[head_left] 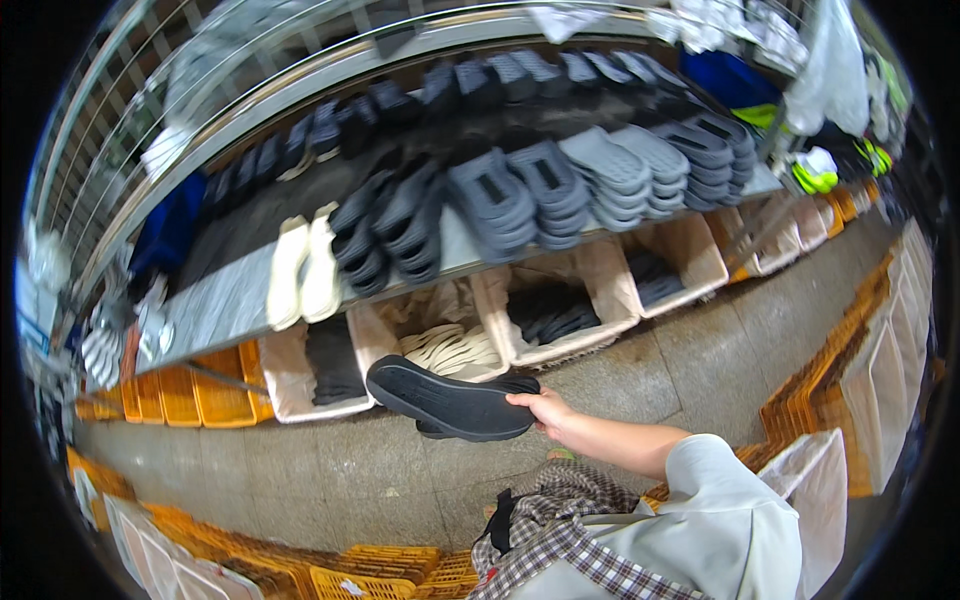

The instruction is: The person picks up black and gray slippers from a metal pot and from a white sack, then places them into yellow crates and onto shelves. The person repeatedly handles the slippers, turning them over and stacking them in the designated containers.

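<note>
My right hand [545, 408] reaches in from the lower right, its fingers closed around one end of a black shoe sole [450, 402]. The sole is held out roughly level over the aisle. Part of at least one more black piece shows beneath and behind it, mostly hidden. Just past it is a lined crate of cream soles [450, 350]. My left hand does not appear. On the bench above stand a pair of cream soles [302, 268], stacked black slides [385, 225], and stacks of dark grey [495, 205] and lighter grey slides [615, 175].
Under the bench, lined crates hold dark soles [550, 315]. A row of dark footwear [440, 88] runs along the back of the bench. Orange crates [225, 385] sit below its left end. Stacked orange baskets [375, 575] stand behind me, with more crates [870, 350] at the right.
</note>
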Motion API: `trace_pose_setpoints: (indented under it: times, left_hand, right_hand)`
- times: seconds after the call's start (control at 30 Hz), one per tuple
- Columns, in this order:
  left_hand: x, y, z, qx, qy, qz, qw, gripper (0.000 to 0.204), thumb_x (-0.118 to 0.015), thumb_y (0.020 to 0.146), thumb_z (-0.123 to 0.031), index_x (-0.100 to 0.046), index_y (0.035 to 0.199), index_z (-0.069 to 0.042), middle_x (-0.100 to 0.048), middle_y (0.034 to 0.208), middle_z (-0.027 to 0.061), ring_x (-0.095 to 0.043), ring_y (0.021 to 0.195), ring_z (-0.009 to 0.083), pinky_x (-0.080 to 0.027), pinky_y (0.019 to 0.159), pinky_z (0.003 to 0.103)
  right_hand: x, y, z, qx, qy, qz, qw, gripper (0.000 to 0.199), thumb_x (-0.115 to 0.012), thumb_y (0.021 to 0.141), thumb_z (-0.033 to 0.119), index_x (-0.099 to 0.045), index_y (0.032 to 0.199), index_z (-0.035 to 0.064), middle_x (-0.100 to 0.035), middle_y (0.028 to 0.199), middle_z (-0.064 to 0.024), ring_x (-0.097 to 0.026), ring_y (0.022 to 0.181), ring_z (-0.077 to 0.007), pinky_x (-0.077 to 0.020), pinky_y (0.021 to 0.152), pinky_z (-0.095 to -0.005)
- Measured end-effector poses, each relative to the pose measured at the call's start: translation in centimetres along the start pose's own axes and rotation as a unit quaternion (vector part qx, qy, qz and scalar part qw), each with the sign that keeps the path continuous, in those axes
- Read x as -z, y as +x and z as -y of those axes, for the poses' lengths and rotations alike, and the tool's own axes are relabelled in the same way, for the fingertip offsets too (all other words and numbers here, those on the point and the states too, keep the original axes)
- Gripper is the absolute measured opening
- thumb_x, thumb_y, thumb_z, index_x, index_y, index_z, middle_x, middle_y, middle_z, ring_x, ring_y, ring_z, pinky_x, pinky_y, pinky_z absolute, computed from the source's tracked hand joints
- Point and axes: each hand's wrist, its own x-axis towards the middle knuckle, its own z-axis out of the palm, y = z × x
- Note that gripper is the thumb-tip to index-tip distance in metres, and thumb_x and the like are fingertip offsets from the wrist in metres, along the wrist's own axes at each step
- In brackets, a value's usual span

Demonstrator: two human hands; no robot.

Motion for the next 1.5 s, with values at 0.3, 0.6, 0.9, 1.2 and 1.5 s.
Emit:
trace_pose_setpoints:
  times: [0.3,0.6,0.9,1.2,1.5]
  left_hand:
    - [-22.2,-15.0,-9.5,0.23,-0.313,0.475,0.79,0.054,-0.064,0.084,-0.03,-0.047,0.128,-0.003,-0.064,0.102,0.0157,-0.063,0.078,0.0273,-0.05,0.063,0.04]
    - [-31.1,-41.3,-31.5,0.345,-0.279,0.754,0.484,0.053,-0.069,0.08,-0.025,-0.052,0.124,-0.001,-0.057,0.124,0.015,-0.056,0.109,0.033,-0.048,0.093,0.043]
    - [-12.4,-75.8,-47.6,0.26,-0.155,0.902,0.308,0.052,-0.07,0.082,-0.028,-0.053,0.121,0.002,-0.056,0.124,0.0169,-0.055,0.112,0.0362,-0.048,0.094,0.051]
    - [6.6,-102.8,-55.0,0.192,-0.052,0.944,0.264,0.048,-0.068,0.084,-0.029,-0.054,0.12,0.0,-0.058,0.121,0.0168,-0.056,0.109,0.0336,-0.047,0.095,0.046]
    - [15.4,-127.1,-61.8,0.149,-0.003,0.962,0.228,0.045,-0.067,0.085,-0.026,-0.054,0.119,0.0,-0.058,0.121,0.0164,-0.057,0.108,0.0338,-0.048,0.093,0.047]
  right_hand:
    - [18.1,-4.9,-0.6,0.034,0.17,-0.226,0.959,0.064,-0.079,0.07,0.018,-0.047,0.12,-0.0066,-0.06,0.114,-0.0173,-0.059,0.104,-0.025,-0.0453,0.091,-0.035]
    - [34.0,-16.7,-6.2,0.094,0.371,-0.488,0.784,0.049,-0.077,0.07,0.033,-0.049,0.101,0.0073,-0.054,0.08,-0.0031,-0.044,0.057,-0.012,-0.0306,0.044,-0.0297]
    - [53.3,-24.3,-13.1,0.214,0.605,-0.498,0.584,0.034,-0.07,0.08,0.026,-0.058,0.109,0.0121,-0.064,0.087,0.0006,-0.058,0.066,-0.0136,-0.0385,0.05,-0.0265]
    - [69.2,-30.7,-11.5,0.183,0.662,-0.521,0.506,0.031,-0.073,0.076,0.04,-0.06,0.096,0.0208,-0.063,0.087,0.0053,-0.05,0.068,-0.0112,-0.0326,0.058,-0.0262]
    - [86.6,-28.8,-4.6,0.205,0.707,-0.469,0.488,0.03,-0.073,0.074,0.043,-0.063,0.092,0.0218,-0.064,0.087,0.0059,-0.055,0.074,-0.0114,-0.0346,0.056,-0.025]
